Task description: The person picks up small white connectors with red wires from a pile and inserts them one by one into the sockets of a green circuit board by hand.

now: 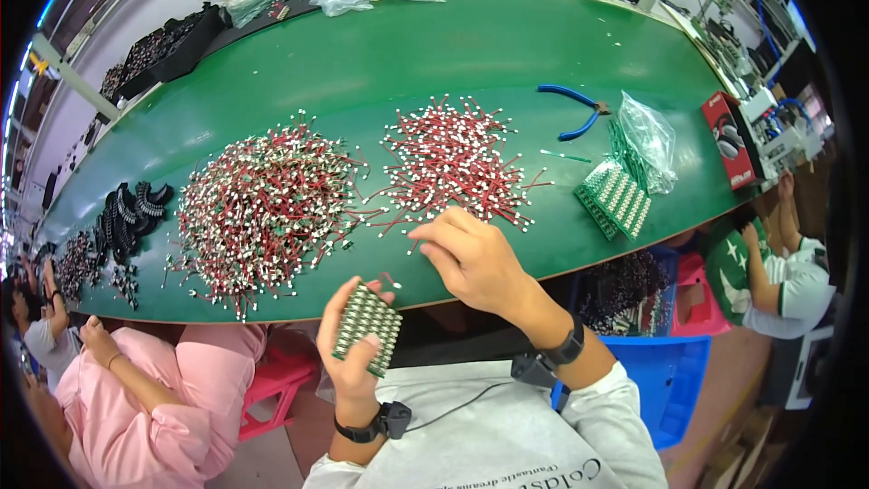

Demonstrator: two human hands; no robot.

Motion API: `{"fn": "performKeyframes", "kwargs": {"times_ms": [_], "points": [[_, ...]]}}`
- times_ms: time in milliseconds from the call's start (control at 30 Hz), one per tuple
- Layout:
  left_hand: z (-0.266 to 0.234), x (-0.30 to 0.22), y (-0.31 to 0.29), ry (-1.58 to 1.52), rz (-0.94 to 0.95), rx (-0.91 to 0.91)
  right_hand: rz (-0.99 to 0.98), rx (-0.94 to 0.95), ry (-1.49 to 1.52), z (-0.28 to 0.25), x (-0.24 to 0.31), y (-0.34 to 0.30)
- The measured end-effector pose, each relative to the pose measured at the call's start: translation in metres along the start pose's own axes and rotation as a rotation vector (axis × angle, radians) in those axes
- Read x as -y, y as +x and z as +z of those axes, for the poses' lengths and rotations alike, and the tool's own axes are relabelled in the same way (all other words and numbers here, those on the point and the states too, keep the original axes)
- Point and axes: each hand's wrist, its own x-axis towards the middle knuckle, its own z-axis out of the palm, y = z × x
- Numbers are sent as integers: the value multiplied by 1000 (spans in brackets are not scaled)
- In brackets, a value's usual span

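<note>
My left hand [351,344] grips a panel of small green circuit boards [369,326], rows of pale parts facing up, thumb across its lower part. Just above the panel's far edge shows a short red wire with a white connector [393,282]; whether it is attached cannot be made out. My right hand [471,258] hovers at the near edge of a pile of red wires with white connectors [453,158]. Its thumb and index finger are bent toward each other with a small gap, and no held thing is visible. A loose white connector [410,252] lies by the fingertips.
Left stands a larger heap of wired small boards [267,204]. Blue-handled pliers [579,118], stacked board panels [615,199] and a clear plastic bag [647,140] lie right on the green table [507,41]. A person in pink [163,389] sits close left; a blue bin [665,380] stands right.
</note>
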Motion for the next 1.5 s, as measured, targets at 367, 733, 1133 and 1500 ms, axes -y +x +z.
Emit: {"fn": "performKeyframes", "kwargs": {"times_ms": [367, 733, 1133, 1500], "points": [[-15, -13, 4, -182, 3, -219, -111, 237, -345, 45, -16, 44], [9, -5, 3, -258, -55, -58, 107, 92, 519, -10, 42, 20], [23, 14, -9, 73, 79, 45, 76, 13, 330, 11, 51, -21], [38, 13, -11, 290, 145, 94, 66, -38, 217, 4, 45, -22]]}}
